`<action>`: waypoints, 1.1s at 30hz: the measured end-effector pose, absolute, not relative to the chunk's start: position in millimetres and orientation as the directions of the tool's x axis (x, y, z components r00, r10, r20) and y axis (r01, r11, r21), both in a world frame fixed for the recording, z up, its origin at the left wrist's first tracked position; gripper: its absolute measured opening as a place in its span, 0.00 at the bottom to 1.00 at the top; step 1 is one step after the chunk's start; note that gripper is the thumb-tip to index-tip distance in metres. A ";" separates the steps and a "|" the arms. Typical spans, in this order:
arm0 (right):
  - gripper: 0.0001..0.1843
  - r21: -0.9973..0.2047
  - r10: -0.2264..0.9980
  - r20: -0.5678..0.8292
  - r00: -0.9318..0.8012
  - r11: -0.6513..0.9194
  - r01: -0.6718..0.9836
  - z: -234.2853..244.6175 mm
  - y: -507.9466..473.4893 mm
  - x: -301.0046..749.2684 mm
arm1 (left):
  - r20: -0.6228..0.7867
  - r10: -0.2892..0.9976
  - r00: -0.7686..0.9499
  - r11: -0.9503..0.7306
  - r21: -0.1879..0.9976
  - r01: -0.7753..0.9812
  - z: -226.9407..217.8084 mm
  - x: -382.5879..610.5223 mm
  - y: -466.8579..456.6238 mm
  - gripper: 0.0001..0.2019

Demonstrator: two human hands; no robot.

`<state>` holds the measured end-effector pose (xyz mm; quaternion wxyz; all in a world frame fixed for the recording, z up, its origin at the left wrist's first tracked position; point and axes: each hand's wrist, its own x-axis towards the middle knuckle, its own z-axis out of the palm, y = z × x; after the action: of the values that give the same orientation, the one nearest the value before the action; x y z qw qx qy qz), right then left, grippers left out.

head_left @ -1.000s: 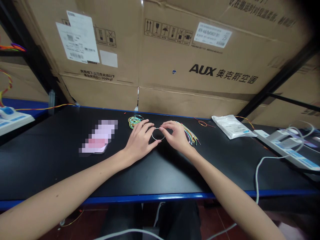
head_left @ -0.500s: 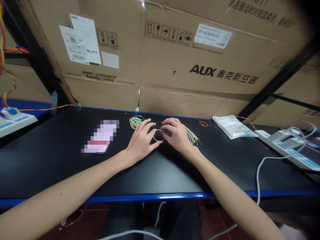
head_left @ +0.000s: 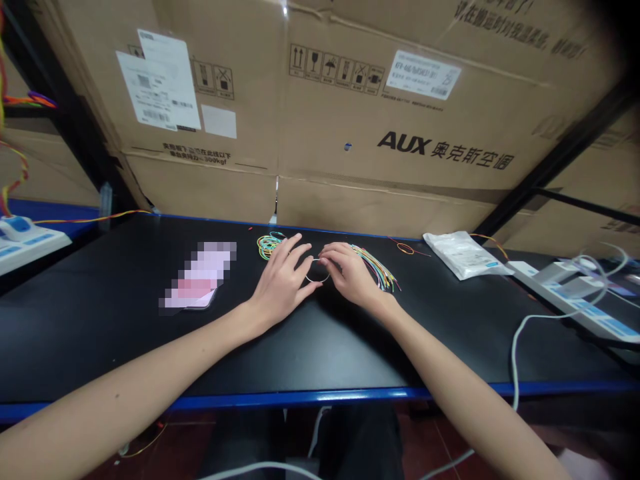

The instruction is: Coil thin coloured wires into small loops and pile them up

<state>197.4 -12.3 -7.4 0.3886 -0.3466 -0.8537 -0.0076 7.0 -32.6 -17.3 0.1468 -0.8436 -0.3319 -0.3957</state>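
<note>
My left hand and my right hand meet over the middle of the black table. Between their fingertips they pinch a thin white wire bent into a small loop. The left fingers are partly stretched, with thumb and forefinger on the loop. The right fingers curl round its top right. A bundle of straight coloured wires lies just right of my right hand. A pile of coiled coloured wire loops lies just beyond my left fingers.
A pixelated pink flat object lies left of the hands. A white plastic packet and white power strips with a cable lie to the right. An orange wire loop lies behind. Cardboard boxes wall the back.
The white wire loop has got smaller between my fingertips. My right hand's fingers shifted along it, flattening and then curling again. My left hand has hardly moved.
</note>
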 end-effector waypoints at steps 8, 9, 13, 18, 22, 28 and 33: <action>0.05 -0.202 0.544 0.750 -0.376 0.730 0.653 -5.9 -14.0 197.1 | 0.771 0.457 0.443 -0.725 0.034 0.688 -16.6 6.8 -32.5 0.16; 0.04 -0.197 0.536 0.756 -0.377 0.735 0.649 -6.4 -13.2 197.2 | 0.768 0.452 0.453 -0.727 0.023 0.686 -16.5 7.0 -32.7 0.16; 0.06 -0.179 0.515 0.764 -0.388 0.748 0.639 -7.5 -11.3 197.1 | 0.758 0.443 0.480 -0.721 -0.018 0.693 -16.3 7.7 -33.2 0.17; 0.09 -0.209 0.543 0.733 -0.409 0.753 0.624 -7.6 -11.6 196.5 | 0.755 0.440 0.486 -0.726 -0.019 0.687 -16.3 7.5 -33.1 0.16; 0.10 -0.316 0.606 0.686 -0.402 0.746 0.586 -7.9 -11.0 196.8 | 0.750 0.437 0.497 -0.716 -0.045 0.697 -16.3 7.6 -33.2 0.16; 0.08 -0.263 0.568 0.736 -0.367 0.740 0.619 -8.5 -12.8 195.6 | 0.771 0.420 0.479 -0.714 -0.046 0.699 -16.0 7.3 -32.3 0.17; 0.09 -0.092 0.490 0.812 -0.317 0.644 0.759 -8.6 -13.8 196.2 | 0.783 0.400 0.477 -0.719 -0.055 0.693 -15.8 6.9 -31.7 0.17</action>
<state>196.2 -13.8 -8.6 0.4334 -0.3921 -0.7964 -0.1555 6.9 -31.7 -15.8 0.1860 -0.8389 -0.3256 -0.3944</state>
